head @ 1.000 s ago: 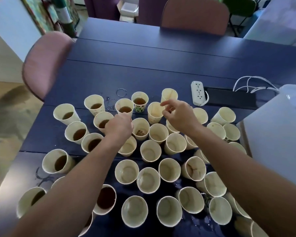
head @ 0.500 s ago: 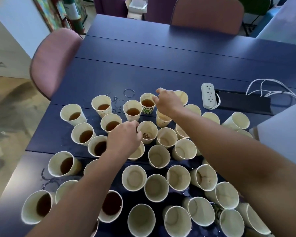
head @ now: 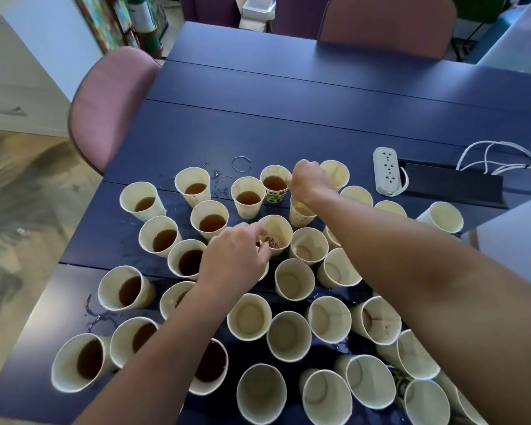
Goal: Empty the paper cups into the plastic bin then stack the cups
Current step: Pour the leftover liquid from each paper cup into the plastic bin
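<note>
Nearest me, empty cream paper cups [head: 249, 316] crowd the dark blue table [head: 288, 118]; tea-filled cups [head: 209, 221] stand leftward. My left hand [head: 233, 259] pinches the rim of the paper cup with brown dregs [head: 275, 235]. Beyond, my right hand [head: 308, 180] curls at the green-patterned cup of tea [head: 275, 188]; I cannot tell if it grips. I judge emptying is underway; no plastic bin shows, so next I lift and carry level.

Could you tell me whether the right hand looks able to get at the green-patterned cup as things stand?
Probably yes: the right hand sits beside the green-patterned cup, by its rim, with nothing between them.
</note>
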Motion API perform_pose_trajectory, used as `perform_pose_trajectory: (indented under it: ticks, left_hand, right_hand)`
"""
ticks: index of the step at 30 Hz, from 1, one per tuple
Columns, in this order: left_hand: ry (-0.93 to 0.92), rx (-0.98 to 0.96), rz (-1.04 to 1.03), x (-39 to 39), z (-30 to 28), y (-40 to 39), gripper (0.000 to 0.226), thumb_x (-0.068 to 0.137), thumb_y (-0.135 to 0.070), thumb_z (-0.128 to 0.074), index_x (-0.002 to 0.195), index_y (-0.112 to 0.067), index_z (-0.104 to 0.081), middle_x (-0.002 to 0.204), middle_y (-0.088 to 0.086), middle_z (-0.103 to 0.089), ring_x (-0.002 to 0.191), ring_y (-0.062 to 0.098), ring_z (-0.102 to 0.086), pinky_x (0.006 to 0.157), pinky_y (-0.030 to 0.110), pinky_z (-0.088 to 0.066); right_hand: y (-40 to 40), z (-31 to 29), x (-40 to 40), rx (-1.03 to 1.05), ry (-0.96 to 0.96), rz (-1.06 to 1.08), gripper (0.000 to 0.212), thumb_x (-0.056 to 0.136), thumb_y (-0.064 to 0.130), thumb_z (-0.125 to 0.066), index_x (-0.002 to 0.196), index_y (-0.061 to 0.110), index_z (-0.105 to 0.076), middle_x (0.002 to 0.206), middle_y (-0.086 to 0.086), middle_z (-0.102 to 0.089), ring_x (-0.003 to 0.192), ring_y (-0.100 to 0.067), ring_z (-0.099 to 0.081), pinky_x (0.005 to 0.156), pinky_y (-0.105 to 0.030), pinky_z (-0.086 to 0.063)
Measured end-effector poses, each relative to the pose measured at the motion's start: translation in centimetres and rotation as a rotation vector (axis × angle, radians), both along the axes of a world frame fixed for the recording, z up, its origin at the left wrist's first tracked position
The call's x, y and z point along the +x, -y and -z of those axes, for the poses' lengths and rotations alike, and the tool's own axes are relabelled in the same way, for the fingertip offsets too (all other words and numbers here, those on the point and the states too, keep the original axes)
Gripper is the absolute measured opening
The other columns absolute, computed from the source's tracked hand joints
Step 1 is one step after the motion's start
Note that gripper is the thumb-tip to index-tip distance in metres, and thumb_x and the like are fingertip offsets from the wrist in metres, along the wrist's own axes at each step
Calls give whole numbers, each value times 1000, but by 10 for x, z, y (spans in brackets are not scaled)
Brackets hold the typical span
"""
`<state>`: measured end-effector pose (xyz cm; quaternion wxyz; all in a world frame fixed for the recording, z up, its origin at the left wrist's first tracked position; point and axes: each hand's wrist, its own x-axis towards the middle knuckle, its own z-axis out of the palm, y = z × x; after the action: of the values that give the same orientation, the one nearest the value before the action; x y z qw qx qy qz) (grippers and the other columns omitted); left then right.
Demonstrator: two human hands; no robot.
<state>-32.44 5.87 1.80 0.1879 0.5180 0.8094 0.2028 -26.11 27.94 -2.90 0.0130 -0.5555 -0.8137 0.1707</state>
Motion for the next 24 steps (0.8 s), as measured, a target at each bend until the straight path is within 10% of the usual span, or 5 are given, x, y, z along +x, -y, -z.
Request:
perform_pose_trajectory:
  ticks: [19, 24]
  left_hand:
    - [56, 73, -119, 35, -37, -3, 24, 97, -33, -57, 119, -27, -65, 104, -4, -74, 91, 18, -68, 82, 33, -54]
    - [243, 253, -60, 79, -54, -19, 56, 90, -48, -68, 139, -30, -46, 123, -8, -64, 93, 14, -65, 82, 35, -55]
  right_hand:
    - [22, -147, 79, 215, -242, -18, 32, 87, 38, -63, 78, 10, -76, 71, -4, -71, 65, -24, -67, 67, -40, -61]
    - [51, -196, 147, 220, -231, -37, 28, 86, 36, -64, 70, 16, -76, 60, 2, -67, 55, -16, -61, 57, -33, -56]
